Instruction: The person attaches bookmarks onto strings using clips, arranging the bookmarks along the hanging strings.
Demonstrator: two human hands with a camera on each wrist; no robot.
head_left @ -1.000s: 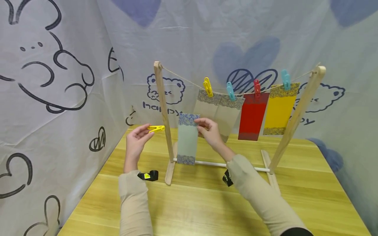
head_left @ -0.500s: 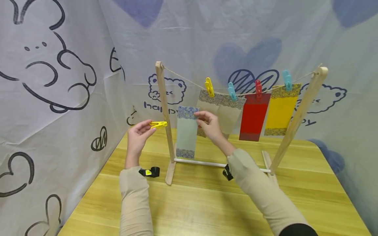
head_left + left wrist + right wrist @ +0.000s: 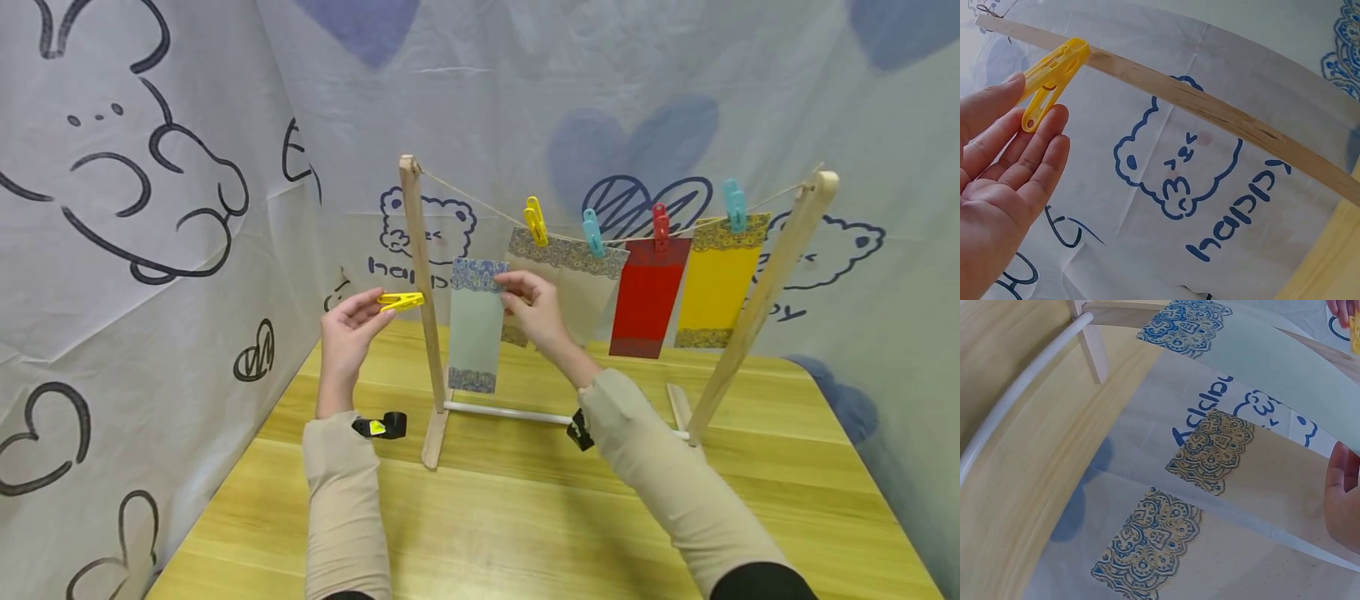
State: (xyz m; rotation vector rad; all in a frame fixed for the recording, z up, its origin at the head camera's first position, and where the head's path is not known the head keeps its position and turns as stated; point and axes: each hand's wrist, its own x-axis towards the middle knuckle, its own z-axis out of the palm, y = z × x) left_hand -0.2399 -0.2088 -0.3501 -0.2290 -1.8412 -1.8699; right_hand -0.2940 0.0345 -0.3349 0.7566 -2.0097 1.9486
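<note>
Between thumb and fingers, my left hand [image 3: 350, 346] pinches a yellow clothespin [image 3: 401, 301], close to the rack's left wooden post [image 3: 424, 292]; the left wrist view shows the clothespin [image 3: 1054, 81] nearer. My right hand [image 3: 538, 315] pinches the upper right edge of a pale green paper card [image 3: 476, 329] with blue lace-patterned ends. The card hangs upright, below the string [image 3: 472, 198] and just right of the post. Behind it, two beige cards [image 3: 581, 296] hang from the string by a yellow clothespin [image 3: 536, 222] and a blue clothespin [image 3: 593, 232].
Further right hang a red card [image 3: 649, 300] under a red clothespin [image 3: 661, 229] and a yellow card [image 3: 722, 283] under a blue clothespin [image 3: 735, 206]. The right post [image 3: 765, 308] and a white crossbar [image 3: 517, 412] complete the rack on the wooden table [image 3: 480, 517].
My right hand has raised the pale green card, so its lower end now sits above the crossbar. The left hand has risen slightly with its clothespin.
</note>
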